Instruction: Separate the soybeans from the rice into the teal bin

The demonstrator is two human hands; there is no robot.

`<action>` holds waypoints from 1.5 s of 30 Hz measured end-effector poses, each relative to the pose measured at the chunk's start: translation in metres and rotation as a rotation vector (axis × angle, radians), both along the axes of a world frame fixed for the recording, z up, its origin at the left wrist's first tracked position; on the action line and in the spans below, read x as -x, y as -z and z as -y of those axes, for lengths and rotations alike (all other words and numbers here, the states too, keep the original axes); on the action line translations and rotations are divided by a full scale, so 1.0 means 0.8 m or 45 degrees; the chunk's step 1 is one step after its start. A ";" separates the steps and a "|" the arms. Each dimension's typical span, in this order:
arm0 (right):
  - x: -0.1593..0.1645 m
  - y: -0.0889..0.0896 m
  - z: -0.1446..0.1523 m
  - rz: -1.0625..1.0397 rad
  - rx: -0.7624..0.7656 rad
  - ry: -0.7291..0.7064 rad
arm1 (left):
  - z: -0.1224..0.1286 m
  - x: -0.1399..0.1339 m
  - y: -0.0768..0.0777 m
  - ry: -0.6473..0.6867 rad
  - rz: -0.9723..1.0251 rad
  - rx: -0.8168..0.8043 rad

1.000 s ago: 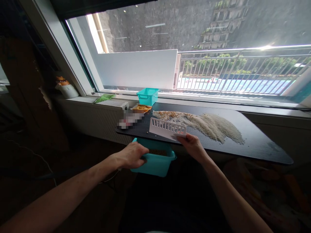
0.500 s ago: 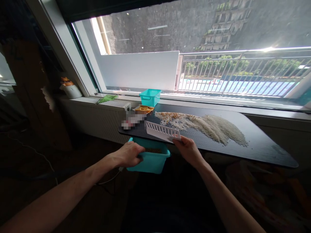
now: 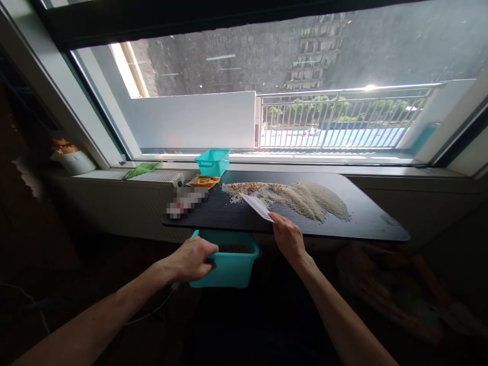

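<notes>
My left hand (image 3: pixel 193 259) is closed on the near left rim of a teal plastic bin (image 3: pixel 232 269), held just below the table's front edge. Brownish grains (image 3: pixel 233 248) lie inside that bin. In my right hand (image 3: pixel 288 235) is a white slotted plastic strip (image 3: pixel 256 206), gripped at its near end and slanting over the tabletop. Its far end reaches the left part of a spread of white rice (image 3: pixel 305 199). Yellow-orange kernels (image 3: pixel 249 187) are mixed into the rice on that side.
A black table (image 3: pixel 366 213) stands under the window. At its back left are a second teal bin (image 3: pixel 212 162), an orange packet (image 3: pixel 205 181) and a blurred-out item (image 3: pixel 186 202). A radiator (image 3: pixel 152 178) with a green cloth (image 3: pixel 144 170) and a white pot (image 3: pixel 74 158) are farther left.
The white slotted strip has turned from lying along the table's front edge to pointing away toward the rice. My left hand keeps its hold on the bin. The camera view has shifted right.
</notes>
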State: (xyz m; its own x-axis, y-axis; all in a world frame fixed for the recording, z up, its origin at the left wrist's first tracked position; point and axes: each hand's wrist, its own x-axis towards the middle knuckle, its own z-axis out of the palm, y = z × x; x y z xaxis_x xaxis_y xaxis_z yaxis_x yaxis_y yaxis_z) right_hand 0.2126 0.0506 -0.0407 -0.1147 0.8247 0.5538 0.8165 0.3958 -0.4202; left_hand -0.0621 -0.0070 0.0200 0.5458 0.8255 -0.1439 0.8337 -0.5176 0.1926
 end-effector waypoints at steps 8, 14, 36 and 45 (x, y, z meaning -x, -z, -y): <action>-0.062 -0.011 -0.038 -0.006 0.046 0.267 | -0.002 -0.025 -0.003 0.082 0.038 0.023; -0.101 -0.020 -0.046 -0.079 0.088 0.393 | -0.006 -0.038 -0.002 0.108 0.102 0.072; -0.041 -0.019 -0.195 -0.555 0.271 -0.072 | -0.008 -0.048 0.001 0.119 0.177 0.116; -0.047 -0.011 -0.209 -0.618 0.425 -0.278 | -0.004 -0.048 0.000 0.092 0.198 0.179</action>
